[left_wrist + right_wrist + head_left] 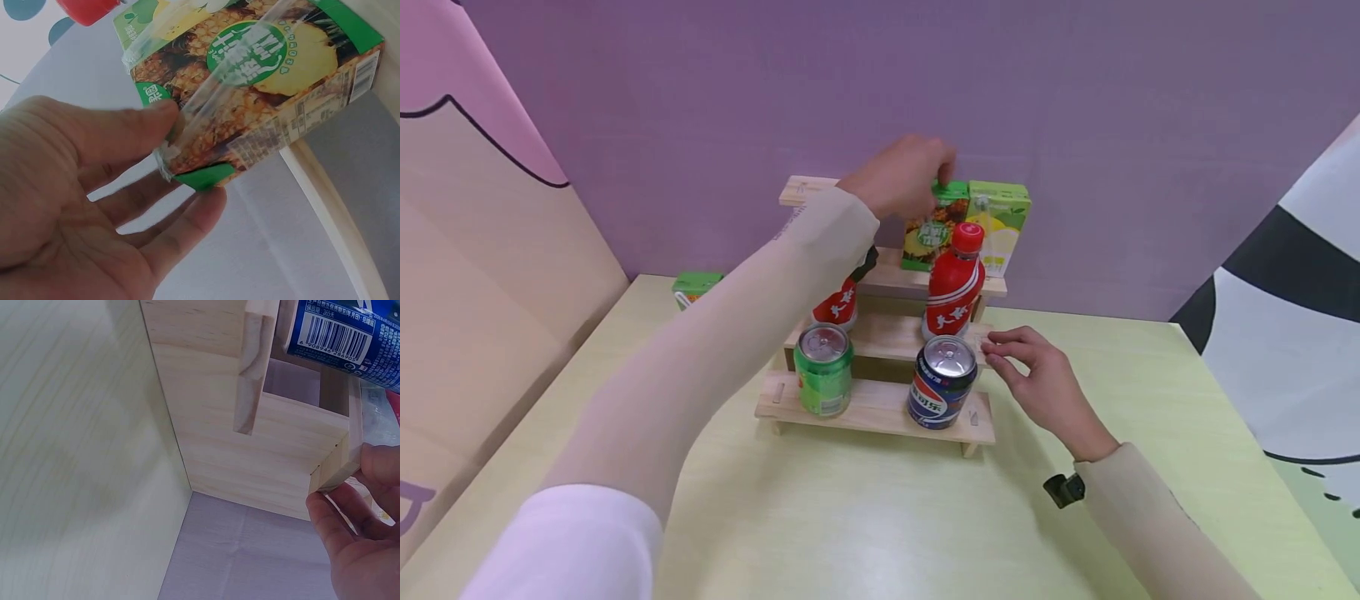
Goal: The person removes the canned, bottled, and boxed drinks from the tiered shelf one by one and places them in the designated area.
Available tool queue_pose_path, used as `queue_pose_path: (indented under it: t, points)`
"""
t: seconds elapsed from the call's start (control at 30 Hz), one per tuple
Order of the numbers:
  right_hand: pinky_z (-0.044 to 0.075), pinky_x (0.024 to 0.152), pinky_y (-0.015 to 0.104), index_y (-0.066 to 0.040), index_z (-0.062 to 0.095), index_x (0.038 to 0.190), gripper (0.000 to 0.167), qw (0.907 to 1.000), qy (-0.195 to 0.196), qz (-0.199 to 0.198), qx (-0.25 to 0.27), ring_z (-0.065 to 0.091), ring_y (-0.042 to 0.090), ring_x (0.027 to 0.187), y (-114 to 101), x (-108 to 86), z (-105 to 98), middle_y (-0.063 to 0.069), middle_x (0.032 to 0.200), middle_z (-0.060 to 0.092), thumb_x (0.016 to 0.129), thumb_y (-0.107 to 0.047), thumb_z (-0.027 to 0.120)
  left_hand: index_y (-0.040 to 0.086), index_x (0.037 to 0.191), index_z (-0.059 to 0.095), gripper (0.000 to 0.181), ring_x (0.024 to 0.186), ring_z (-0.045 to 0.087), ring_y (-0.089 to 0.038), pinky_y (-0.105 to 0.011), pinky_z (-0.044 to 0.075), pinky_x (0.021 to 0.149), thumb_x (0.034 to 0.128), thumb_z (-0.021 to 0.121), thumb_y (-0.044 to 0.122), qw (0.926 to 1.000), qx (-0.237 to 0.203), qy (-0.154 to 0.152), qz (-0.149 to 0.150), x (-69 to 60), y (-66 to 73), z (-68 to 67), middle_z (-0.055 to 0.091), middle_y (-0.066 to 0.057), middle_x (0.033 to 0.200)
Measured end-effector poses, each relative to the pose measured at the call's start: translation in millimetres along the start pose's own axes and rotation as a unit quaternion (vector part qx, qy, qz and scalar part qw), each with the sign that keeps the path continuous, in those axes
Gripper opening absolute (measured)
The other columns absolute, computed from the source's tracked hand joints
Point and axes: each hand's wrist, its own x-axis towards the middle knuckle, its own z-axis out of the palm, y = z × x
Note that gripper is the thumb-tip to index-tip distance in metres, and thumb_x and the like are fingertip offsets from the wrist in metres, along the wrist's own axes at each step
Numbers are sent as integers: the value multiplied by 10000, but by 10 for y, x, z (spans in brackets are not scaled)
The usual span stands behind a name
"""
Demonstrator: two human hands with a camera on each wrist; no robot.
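My left hand (904, 177) reaches over a stepped wooden rack (880, 400). It pinches the top of a pineapple juice carton (250, 69), thumb (134, 131) on the front and fingers behind. The carton stands upright on an upper tier, beside a yellow-green juice carton (1013, 218). At the rack's right side, my right hand (1041, 379) grips the end of the middle tier (337, 465), with the thumb above and a finger below. Close to it are a dark blue cola can (942, 387) on the lowest tier and a red-labelled bottle (955, 287) behind.
A green can (823, 375) stands on the lowest tier's left. Behind it, a second red bottle (838, 307) is partly hidden by my left arm. Left of the rack, a green-topped carton (695, 285) shows past the sleeve. A purple wall (1112, 167) rises behind.
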Motion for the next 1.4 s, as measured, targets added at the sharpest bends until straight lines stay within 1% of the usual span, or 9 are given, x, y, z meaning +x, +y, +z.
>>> queue_pose_path:
  t: [0.23,0.33,0.47,0.6,0.87,1.07,1.17,1.27,1.4]
  points:
    - [448,913,499,11,693,1081,217,9999,18,-111,63,550,307,1083,-12,25,16,110,1122,593,867,0,655,124,1125,507,280,997,473,-163,-240,490,773,882,643,94,9998,-166,102,-46,-59,-27,-21,516,-11,1081]
    - [447,913,502,14,691,1084,221,9998,19,-147,94,551,307,1081,-9,40,25,112,1121,594,866,1,655,112,1123,488,289,990,470,-159,-241,491,774,874,618,44,9989,-313,347,-30,-105,-58,-66,514,-15,1074]
    - [457,902,499,14,691,1084,221,9999,10,-149,82,553,307,1076,1,52,31,111,1118,594,867,1,655,102,1133,497,301,996,462,-154,-248,491,775,864,574,-9,9959,-489,755,45,-203,-110,-192,521,-14,1106]
    - [459,899,496,14,691,1084,219,9999,-23,-128,68,552,308,1077,17,52,29,111,1121,591,869,-1,653,100,1151,516,259,1012,461,-150,-251,497,778,899,555,51,9921,-643,1079,-32,-352,-151,-364,517,-14,1151]
    - [456,900,503,16,692,1077,211,9999,19,-93,50,547,311,1078,62,51,-12,114,1124,589,872,-1,649,84,1217,509,266,1059,482,-180,-253,472,885,954,526,119,9784,-714,1927,-210,-770,-287,-652,525,-46,1217]
    - [458,894,503,18,694,1072,207,9998,68,-150,122,551,310,1073,93,52,-17,111,1111,591,870,5,649,98,1231,511,269,1028,484,-215,-299,488,852,974,492,176,9686,-834,2299,-455,-1195,-552,-804,512,-53,1223]
    - [460,892,501,16,695,1071,207,9998,72,-144,129,552,308,1072,102,46,-7,108,1110,592,870,2,650,98,1216,525,270,1020,477,-225,-336,487,839,966,517,198,9664,-725,2405,-551,-1429,-718,-828,513,-56,1195]
    - [463,890,497,9,697,1073,207,9999,62,-89,108,551,304,1073,105,32,-3,103,1113,591,871,-4,652,66,1166,541,243,1003,471,-255,-367,465,791,951,542,179,9672,-442,2443,-535,-1640,-868,-822,527,-81,1142]
    - [467,884,499,6,699,1073,210,9998,100,-141,48,554,302,1068,94,11,-7,103,1111,594,867,-7,658,13,1073,565,176,953,506,-297,-381,430,727,908,575,75,9719,-168,2326,-330,-1874,-1054,-734,578,-118,1037]
